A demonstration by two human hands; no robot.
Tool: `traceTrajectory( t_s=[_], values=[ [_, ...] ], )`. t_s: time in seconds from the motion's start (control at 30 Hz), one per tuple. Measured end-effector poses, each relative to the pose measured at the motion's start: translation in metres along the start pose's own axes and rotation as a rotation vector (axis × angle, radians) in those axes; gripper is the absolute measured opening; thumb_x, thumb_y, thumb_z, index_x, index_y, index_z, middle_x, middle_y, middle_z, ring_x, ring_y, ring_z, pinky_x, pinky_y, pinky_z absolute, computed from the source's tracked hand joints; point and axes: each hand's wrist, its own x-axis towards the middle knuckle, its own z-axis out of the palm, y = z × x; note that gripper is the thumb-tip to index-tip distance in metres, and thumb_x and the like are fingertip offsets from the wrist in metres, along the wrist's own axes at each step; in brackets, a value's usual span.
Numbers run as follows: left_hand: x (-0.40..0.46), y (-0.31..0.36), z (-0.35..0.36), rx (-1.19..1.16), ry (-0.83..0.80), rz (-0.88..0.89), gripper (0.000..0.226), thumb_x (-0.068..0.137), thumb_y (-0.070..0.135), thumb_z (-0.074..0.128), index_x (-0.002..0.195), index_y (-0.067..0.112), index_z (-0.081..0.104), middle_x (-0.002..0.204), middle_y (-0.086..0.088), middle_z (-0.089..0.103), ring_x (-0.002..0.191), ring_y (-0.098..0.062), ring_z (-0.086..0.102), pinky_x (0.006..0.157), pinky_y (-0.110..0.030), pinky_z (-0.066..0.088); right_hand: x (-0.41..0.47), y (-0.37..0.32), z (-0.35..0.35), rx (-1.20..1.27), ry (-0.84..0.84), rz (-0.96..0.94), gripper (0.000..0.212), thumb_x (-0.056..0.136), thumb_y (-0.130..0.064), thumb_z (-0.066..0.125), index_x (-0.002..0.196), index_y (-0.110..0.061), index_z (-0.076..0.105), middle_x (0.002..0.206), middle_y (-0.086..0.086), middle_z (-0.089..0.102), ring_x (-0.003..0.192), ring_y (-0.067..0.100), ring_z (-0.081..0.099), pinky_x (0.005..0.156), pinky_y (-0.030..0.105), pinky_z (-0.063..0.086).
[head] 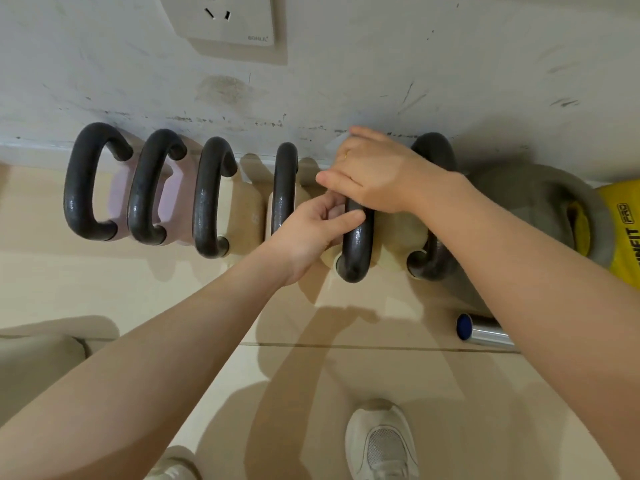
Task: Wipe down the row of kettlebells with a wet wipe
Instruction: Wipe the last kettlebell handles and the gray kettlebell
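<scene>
A scuffed white wall (381,64) carries a cream power socket (228,22) high up, with dark marks along its base. Below, glossy beige floor tiles (346,375) catch soft shadows, crossed by one dark grout line (346,347).

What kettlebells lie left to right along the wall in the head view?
Two pink-bodied kettlebells with dark handles → two cream-bodied ones → the cream one both hands hold → grey kettlebell → yellow one.

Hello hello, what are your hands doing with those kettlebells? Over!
Left hand grips the fifth kettlebell handle. Right hand curls over its top, a bit of wipe peeking out. Nothing in the way.
</scene>
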Motion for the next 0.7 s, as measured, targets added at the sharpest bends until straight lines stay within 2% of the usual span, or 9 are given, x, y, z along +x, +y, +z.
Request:
traceTrajectory(
  t_s=[0.1, 0.2, 0.27, 0.33, 0.43, 0.5, 0.53, 0.6, 0.7],
  values=[
    [0.000, 0.000, 0.004, -0.108, -0.004, -0.048, 0.014, 0.091, 0.002, 0.052, 0.088, 0.015, 0.057, 0.058, 0.013, 0.058, 0.059, -0.005, 0.044, 0.067, -0.022, 0.034, 0.000, -0.007, 0.007, -0.039, 0.066, 0.066, 0.056, 0.099, -0.043, 0.019, 0.086, -0.020, 0.068, 0.101, 0.008, 0.064, 0.120, 0.020, 0.043, 0.118, 0.034, 0.003],
    [-0.009, -0.004, 0.004, -0.151, -0.025, -0.101, 0.016, 0.074, -0.005, 0.050, 0.070, 0.011, 0.049, 0.067, -0.010, 0.039, 0.065, -0.019, 0.034, 0.062, -0.026, 0.026, -0.018, -0.021, 0.026, -0.155, 0.191, -0.002, 0.065, 0.095, -0.046, 0.017, 0.084, -0.012, 0.072, 0.084, 0.008, 0.069, 0.101, 0.022, 0.055, 0.117, 0.035, 0.014],
    [-0.018, -0.009, 0.001, -0.211, -0.003, -0.137, 0.029, 0.061, -0.002, 0.042, 0.086, 0.006, 0.053, 0.089, -0.014, 0.043, 0.083, -0.027, 0.039, 0.072, -0.026, 0.035, -0.024, -0.019, 0.029, -0.189, 0.199, -0.077, 0.067, 0.092, -0.045, 0.014, 0.083, -0.012, 0.072, 0.079, 0.007, 0.070, 0.093, 0.024, 0.058, 0.115, 0.036, 0.021],
    [-0.022, -0.010, -0.002, -0.364, 0.068, -0.173, 0.055, 0.062, 0.003, 0.041, 0.116, 0.006, 0.052, 0.104, -0.013, 0.053, 0.095, -0.020, 0.051, 0.088, -0.024, 0.040, -0.024, -0.013, 0.025, -0.163, 0.204, -0.065, 0.066, 0.090, -0.044, 0.013, 0.085, -0.012, 0.071, 0.081, 0.006, 0.068, 0.095, 0.024, 0.057, 0.114, 0.035, 0.023],
    [-0.026, -0.004, -0.004, -0.519, 0.136, -0.168, 0.050, 0.087, 0.020, 0.038, 0.134, 0.004, 0.040, 0.109, -0.006, 0.056, 0.095, -0.012, 0.054, 0.092, -0.024, 0.039, -0.029, -0.033, 0.030, -0.282, 0.264, -0.008, 0.053, 0.092, -0.035, 0.027, 0.079, -0.011, 0.072, 0.072, 0.010, 0.067, 0.087, 0.032, 0.060, 0.101, 0.047, 0.042],
    [-0.027, 0.002, -0.007, -0.503, 0.153, -0.188, 0.058, 0.094, 0.035, 0.032, 0.144, 0.004, 0.028, 0.131, -0.008, 0.051, 0.116, -0.015, 0.050, 0.105, -0.029, 0.034, -0.041, -0.051, 0.051, -0.447, 0.085, -0.019, 0.060, 0.093, -0.038, 0.021, 0.073, -0.011, 0.071, 0.069, 0.013, 0.064, 0.081, 0.035, 0.057, 0.083, 0.050, 0.048],
    [-0.028, 0.005, -0.008, -0.464, 0.151, -0.197, 0.063, 0.095, 0.041, 0.030, 0.147, 0.005, 0.022, 0.146, -0.009, 0.040, 0.132, -0.017, 0.040, 0.113, -0.032, 0.026, -0.048, -0.059, 0.060, -0.514, -0.012, -0.029, 0.067, 0.091, -0.041, 0.015, 0.074, -0.008, 0.071, 0.071, 0.015, 0.063, 0.082, 0.035, 0.055, 0.083, 0.050, 0.046],
    [-0.031, 0.011, -0.009, -0.404, 0.128, -0.217, 0.067, 0.095, 0.049, 0.027, 0.148, 0.009, 0.019, 0.155, -0.008, 0.027, 0.144, -0.019, 0.022, 0.119, -0.035, 0.016, -0.056, -0.063, 0.071, -0.678, -0.111, -0.066, 0.065, 0.091, -0.045, 0.020, 0.079, -0.006, 0.070, 0.076, 0.016, 0.064, 0.088, 0.035, 0.054, 0.091, 0.047, 0.044],
    [-0.035, 0.015, -0.007, -0.363, 0.130, -0.228, 0.069, 0.095, 0.054, 0.023, 0.148, 0.010, 0.020, 0.155, -0.005, 0.028, 0.145, -0.018, 0.020, 0.119, -0.035, 0.014, -0.055, -0.060, 0.071, -0.863, 0.027, -0.145, 0.035, 0.087, -0.039, 0.045, 0.088, -0.021, 0.074, 0.082, 0.001, 0.072, 0.093, 0.023, 0.063, 0.105, 0.038, 0.039]
  ],
)
